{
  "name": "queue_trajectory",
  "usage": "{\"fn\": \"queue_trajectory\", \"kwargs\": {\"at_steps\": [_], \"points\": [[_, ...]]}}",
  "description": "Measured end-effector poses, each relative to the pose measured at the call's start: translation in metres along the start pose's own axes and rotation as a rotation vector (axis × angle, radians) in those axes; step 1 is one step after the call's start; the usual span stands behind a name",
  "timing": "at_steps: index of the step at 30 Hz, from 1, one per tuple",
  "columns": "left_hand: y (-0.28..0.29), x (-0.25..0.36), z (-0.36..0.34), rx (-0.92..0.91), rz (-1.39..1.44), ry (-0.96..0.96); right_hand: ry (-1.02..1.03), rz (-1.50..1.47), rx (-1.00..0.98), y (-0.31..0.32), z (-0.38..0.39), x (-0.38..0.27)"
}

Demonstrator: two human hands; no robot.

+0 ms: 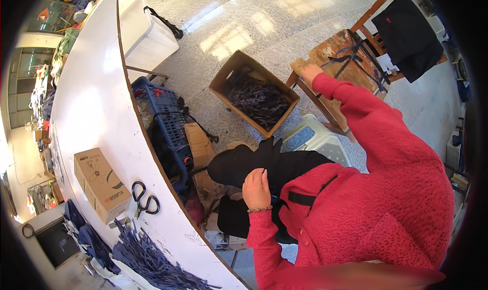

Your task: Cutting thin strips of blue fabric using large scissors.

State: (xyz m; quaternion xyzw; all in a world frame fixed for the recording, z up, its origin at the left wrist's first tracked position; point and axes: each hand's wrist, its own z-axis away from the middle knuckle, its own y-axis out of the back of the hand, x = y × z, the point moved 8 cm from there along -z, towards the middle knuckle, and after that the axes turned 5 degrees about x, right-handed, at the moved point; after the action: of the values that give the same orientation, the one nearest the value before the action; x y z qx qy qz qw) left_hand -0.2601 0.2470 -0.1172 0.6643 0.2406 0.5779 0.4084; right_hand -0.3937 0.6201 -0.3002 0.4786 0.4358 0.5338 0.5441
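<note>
“Reading left to right, which step is in hand?”

“Left hand (257, 189): fingers straight, side by side, nothing visibly held, above black fabric trousers (292, 163). Right hand (310, 73): at a seat corner of the worn brown wooden chair (339, 50); probable step, steadying it. Closure cannot be told.”

“Next requirement?”

“Presumably, firm contact at that corner; the seat extends right of the grip.”

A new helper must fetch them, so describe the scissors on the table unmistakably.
Find the white table on the picture's left. On its lower part, right of the cardboard box and above the dark strips, lie the scissors. Their two black loop handles set them apart.
</note>
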Motion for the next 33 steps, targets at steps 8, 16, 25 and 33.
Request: {"fn": "queue_trajectory", "kwargs": {"at_steps": [8,16,25,33], "points": [[-0.024,0.019,0.017,-0.17,0.555,0.014,0.616,-1.133,-0.726,0.136,0.173,-0.246],[0.064,-0.042,0.139,0.051,0.176,0.416,0.868,-0.885,-0.859,0.188,0.196,-0.307],[0.167,-0.039,0.382,0.533,-0.067,1.047,1.251,-0.842,-1.107,0.209,0.289,-0.402],[0.096,-0.046,0.381,0.313,-0.037,0.995,1.464,-0.536,-0.938,0.227,0.318,-0.451]]}}
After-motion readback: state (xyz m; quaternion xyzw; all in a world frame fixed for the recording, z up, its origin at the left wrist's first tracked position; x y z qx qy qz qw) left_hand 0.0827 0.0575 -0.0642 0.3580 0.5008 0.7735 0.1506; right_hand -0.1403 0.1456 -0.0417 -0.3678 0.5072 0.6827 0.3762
